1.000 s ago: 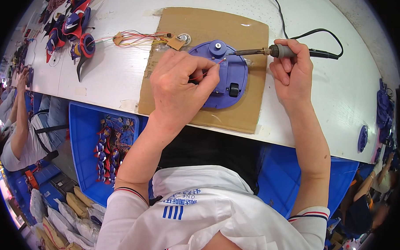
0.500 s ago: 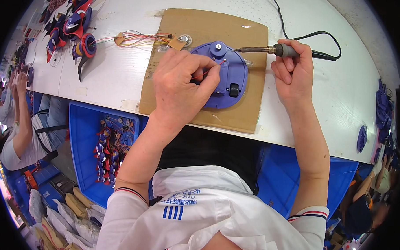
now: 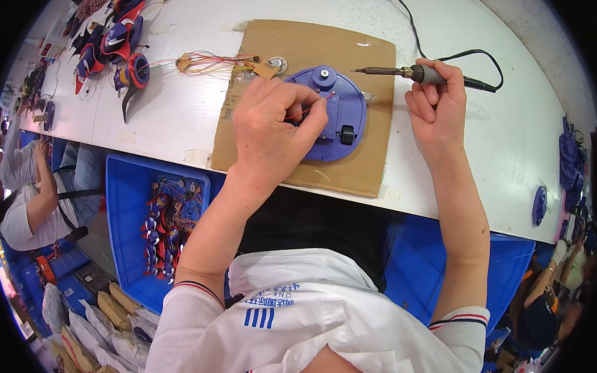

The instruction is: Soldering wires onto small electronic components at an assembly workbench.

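Note:
My left hand (image 3: 273, 125) rests over the left side of a purple plastic toy base (image 3: 352, 109), thumb and forefinger pinched on a thin red wire (image 3: 299, 114). The wire's end reaches the small box in the middle of the base. A round knob-like part stands at the base's far edge, and a black wheel (image 3: 347, 134) sits near its right side. In my right hand (image 3: 440, 112) is a soldering iron (image 3: 386, 71), its grey handle gripped and its tip pointing left. The tip hovers just beyond the base's upper right edge, apart from the wire.
The base lies on a cardboard sheet (image 3: 338, 180) on a white table (image 3: 177, 105). Bundled wires (image 3: 222, 61) run to a speaker and toy parts (image 3: 119, 45) at far left. A blue bin (image 3: 125, 225) holds more parts. The iron's black cord (image 3: 418, 34) runs back. Another person sits left.
The soldering iron's tip has drawn back slightly from over the base, up and to the right. My left hand keeps its pinch on the wire.

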Available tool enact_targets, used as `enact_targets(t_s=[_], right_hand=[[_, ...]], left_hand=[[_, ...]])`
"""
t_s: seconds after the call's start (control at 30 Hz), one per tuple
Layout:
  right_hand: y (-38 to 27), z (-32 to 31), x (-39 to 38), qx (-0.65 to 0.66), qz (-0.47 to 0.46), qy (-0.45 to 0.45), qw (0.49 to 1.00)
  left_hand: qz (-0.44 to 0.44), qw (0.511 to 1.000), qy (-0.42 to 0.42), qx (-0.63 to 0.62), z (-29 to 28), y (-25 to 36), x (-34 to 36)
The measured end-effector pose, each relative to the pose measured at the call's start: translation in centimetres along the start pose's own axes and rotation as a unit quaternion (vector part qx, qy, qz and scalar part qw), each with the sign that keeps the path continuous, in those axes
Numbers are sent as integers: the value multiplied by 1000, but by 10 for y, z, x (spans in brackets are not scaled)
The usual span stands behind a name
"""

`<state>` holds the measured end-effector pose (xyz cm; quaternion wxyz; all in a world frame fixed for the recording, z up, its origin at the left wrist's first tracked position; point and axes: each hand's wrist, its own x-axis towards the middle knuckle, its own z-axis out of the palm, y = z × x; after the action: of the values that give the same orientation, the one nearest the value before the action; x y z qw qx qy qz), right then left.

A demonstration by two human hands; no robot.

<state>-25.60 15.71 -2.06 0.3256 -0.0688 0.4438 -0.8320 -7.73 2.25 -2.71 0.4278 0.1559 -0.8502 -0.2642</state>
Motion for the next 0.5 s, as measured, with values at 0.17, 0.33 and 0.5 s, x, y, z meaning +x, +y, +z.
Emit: enact_targets(t_s=[0.17, 0.33, 0.5], right_hand=[[0, 4, 0, 4, 4, 22, 1000], [1, 2, 0, -14, -2, 16, 1000], [4, 2, -3, -50, -5, 4, 999]], left_hand=[[-12, 1000, 7, -15, 0, 0, 0], [-12, 1000, 9, -11, 0, 0, 0], [-9, 1000, 7, -14, 0, -1, 0]])
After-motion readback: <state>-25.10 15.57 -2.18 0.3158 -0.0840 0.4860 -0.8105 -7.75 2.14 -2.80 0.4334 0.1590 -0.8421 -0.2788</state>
